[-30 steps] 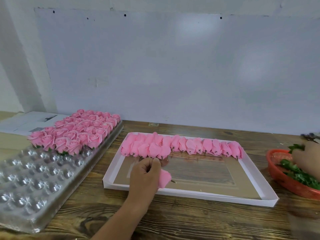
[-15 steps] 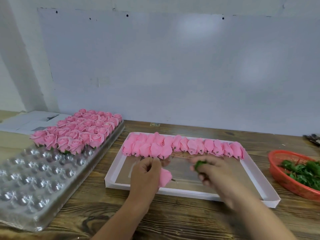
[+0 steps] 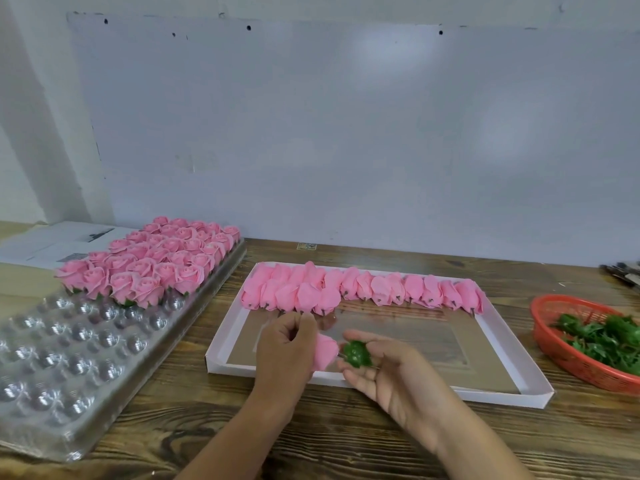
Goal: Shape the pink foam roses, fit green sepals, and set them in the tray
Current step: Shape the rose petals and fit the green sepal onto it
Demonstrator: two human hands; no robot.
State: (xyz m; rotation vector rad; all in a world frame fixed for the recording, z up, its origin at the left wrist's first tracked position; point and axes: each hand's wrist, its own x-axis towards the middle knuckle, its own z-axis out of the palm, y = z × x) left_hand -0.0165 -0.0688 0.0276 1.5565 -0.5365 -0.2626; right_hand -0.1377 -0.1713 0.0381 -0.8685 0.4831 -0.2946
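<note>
Over the white box's near rim (image 3: 346,375), left hand (image 3: 284,351) gripping rose (image 3: 325,351)

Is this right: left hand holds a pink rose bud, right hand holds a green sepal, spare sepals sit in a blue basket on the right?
Nearly. The head view shows the basket is red, not blue. The rest stands: the left hand holds a pink rose bud, the right hand holds a green sepal, and spare sepals sit in that basket on the right.

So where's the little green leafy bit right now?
The green sepal sits in the right hand, beside the pink rose held by the left hand.
</note>
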